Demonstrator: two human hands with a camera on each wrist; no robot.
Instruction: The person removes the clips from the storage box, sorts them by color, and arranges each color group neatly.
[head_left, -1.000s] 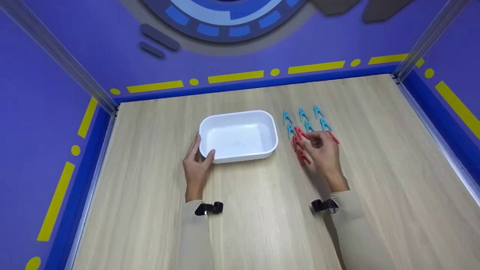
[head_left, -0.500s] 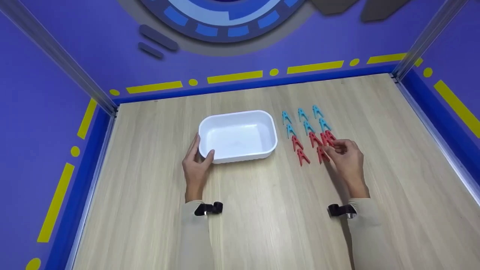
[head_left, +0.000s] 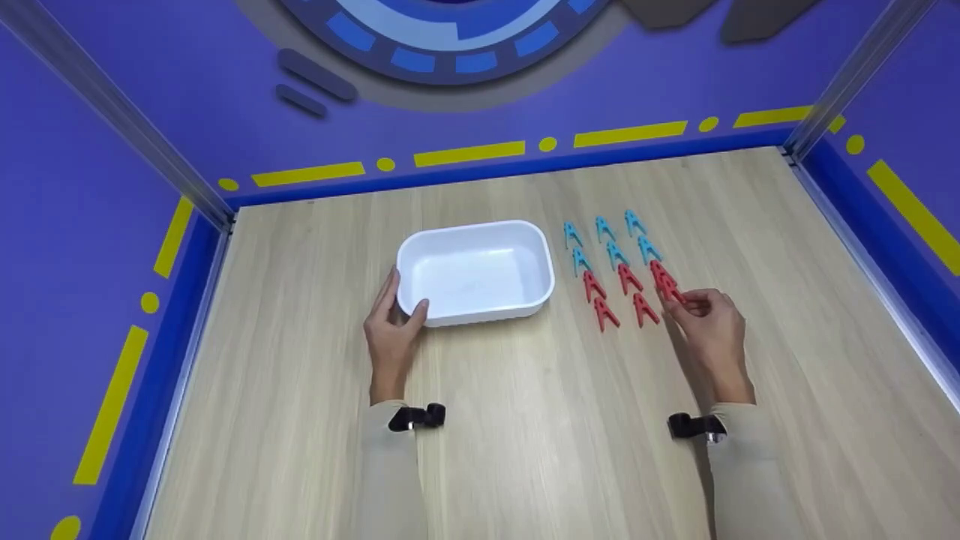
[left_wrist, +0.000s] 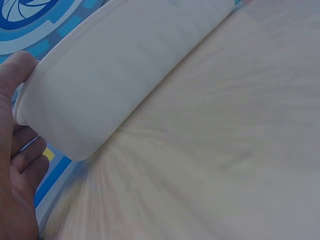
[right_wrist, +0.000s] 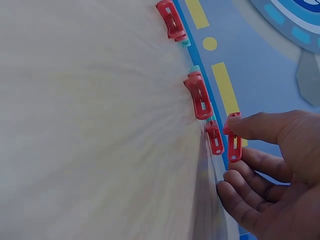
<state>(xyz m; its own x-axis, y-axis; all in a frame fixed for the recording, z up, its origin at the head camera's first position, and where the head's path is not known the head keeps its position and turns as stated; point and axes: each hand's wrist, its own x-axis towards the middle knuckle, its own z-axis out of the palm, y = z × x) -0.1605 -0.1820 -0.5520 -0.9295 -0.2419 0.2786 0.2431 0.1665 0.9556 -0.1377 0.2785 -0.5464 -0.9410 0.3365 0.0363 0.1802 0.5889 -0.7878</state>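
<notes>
My left hand (head_left: 391, 341) holds the near left corner of a white plastic basin (head_left: 480, 315), its thumb at the rim and fingers along the side. In the left wrist view, the basin's wall (left_wrist: 100, 80) fills the upper left. Over on the right, my right hand (head_left: 709, 322) pinches a red clothespin (right_wrist: 234, 145) between thumb and fingers, raised off the table. Just behind it lies another red clothespin (head_left: 659, 271). Further red clothespins (head_left: 604, 313) lie to the left of that hand, with blue clothespins (head_left: 617, 255) in rows behind them.
A pale wooden table (head_left: 525, 435) carries everything. Its back edge meets a blue-purple wall (head_left: 465, 120) with yellow marks, and side panels (head_left: 75, 262) bound it left and right. The clothespins lie right of the basin.
My right hand has moved to the right and slightly nearer, away from the left columns of clothespins, carrying the red clothespin. The left hand and basin stay in place.
</notes>
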